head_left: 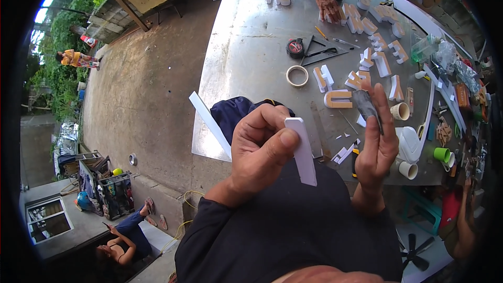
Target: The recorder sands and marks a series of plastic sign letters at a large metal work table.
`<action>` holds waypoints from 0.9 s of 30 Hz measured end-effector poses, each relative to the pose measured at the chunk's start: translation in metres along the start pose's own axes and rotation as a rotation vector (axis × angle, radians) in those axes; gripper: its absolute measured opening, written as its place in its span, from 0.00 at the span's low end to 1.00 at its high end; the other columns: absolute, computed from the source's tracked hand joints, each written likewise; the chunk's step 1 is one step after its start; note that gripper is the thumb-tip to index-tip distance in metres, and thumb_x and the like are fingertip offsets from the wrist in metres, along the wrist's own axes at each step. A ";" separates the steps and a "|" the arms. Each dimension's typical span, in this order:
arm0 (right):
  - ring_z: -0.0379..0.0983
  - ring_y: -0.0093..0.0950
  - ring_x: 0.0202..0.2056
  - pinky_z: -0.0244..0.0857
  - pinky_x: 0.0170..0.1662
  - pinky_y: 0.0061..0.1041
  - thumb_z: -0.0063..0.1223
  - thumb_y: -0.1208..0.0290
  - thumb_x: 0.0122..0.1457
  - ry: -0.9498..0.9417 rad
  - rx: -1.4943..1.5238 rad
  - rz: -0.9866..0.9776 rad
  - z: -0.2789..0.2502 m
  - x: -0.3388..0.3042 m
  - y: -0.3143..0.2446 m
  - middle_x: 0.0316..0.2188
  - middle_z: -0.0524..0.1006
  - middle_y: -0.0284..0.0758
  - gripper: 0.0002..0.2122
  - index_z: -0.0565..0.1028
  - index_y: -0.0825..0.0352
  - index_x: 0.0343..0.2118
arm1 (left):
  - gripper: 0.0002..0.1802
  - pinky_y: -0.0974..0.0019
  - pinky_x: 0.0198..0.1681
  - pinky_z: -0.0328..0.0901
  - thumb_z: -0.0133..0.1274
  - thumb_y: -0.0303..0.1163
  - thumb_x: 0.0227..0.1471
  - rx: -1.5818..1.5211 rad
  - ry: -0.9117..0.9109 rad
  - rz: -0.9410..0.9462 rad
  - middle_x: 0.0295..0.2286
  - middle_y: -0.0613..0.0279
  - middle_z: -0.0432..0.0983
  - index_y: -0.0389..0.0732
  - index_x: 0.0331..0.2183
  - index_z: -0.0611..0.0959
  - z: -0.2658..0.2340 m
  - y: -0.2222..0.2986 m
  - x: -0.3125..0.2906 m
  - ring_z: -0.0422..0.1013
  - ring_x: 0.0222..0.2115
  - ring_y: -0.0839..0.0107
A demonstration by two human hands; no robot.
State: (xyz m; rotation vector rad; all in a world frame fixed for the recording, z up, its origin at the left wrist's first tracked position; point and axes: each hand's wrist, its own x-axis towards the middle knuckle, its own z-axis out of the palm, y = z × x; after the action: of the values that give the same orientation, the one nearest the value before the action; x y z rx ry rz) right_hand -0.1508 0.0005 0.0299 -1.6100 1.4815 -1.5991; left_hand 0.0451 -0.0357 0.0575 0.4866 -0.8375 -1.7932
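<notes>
Pinched between the thumb and fingers of my left hand [262,144] is a white strip [305,160], flat and tilted, held above my lap at the table's near edge. My right hand [378,152] is raised to the right of it, apart from the strip. Its thumb and fingers grip a dark grey, worn piece that looks like sandpaper [365,106]. Beyond that hand lies a U-shaped block letter [338,99] with a tan face and white sides. A dark blue cloth [230,112] lies behind my left hand.
On the metal table [246,36] are a tape measure [295,47], a tape roll [297,76], a triangle ruler [322,51], several block letters [382,64], mugs [400,111] and a white container [408,145]. Another person's hand [328,8] touches letters at the far side. A white board [209,124] overhangs the left edge.
</notes>
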 end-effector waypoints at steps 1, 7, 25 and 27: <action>0.62 0.37 0.62 0.51 0.65 0.34 0.33 0.83 0.65 0.002 0.054 0.014 -0.001 -0.004 0.001 0.58 0.69 0.49 0.22 0.61 0.74 0.62 | 0.07 0.78 0.28 0.59 0.57 0.28 0.57 -0.034 -0.005 -0.024 0.28 0.68 0.69 0.38 0.32 0.74 0.002 0.000 0.000 0.64 0.25 0.84; 0.62 0.34 0.61 0.49 0.65 0.34 0.33 0.81 0.66 0.020 0.155 0.088 -0.011 -0.013 0.006 0.58 0.69 0.49 0.21 0.61 0.76 0.62 | 0.08 0.79 0.27 0.60 0.56 0.30 0.59 0.227 0.068 0.023 0.28 0.67 0.71 0.37 0.33 0.74 0.015 -0.007 0.003 0.66 0.26 0.84; 0.60 0.46 0.63 0.55 0.64 0.41 0.38 0.90 0.53 0.022 -0.075 -0.153 -0.056 -0.029 0.035 0.59 0.68 0.50 0.25 0.73 0.71 0.55 | 0.16 0.80 0.23 0.57 0.47 0.32 0.64 0.510 -0.037 -0.398 0.25 0.66 0.76 0.34 0.50 0.76 0.042 -0.039 -0.003 0.63 0.19 0.85; 0.59 0.46 0.63 0.55 0.64 0.42 0.39 0.88 0.53 -0.033 -0.153 -0.365 -0.061 -0.027 0.040 0.58 0.69 0.49 0.24 0.75 0.70 0.53 | 0.15 0.80 0.25 0.57 0.49 0.33 0.64 0.554 -0.022 -0.492 0.24 0.69 0.74 0.33 0.48 0.78 0.046 -0.037 -0.005 0.62 0.21 0.86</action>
State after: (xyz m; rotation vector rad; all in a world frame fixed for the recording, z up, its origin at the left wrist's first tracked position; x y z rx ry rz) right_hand -0.2139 0.0322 -0.0015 -2.0798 1.3800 -1.6662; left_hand -0.0075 -0.0091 0.0611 1.1101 -1.3228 -1.9933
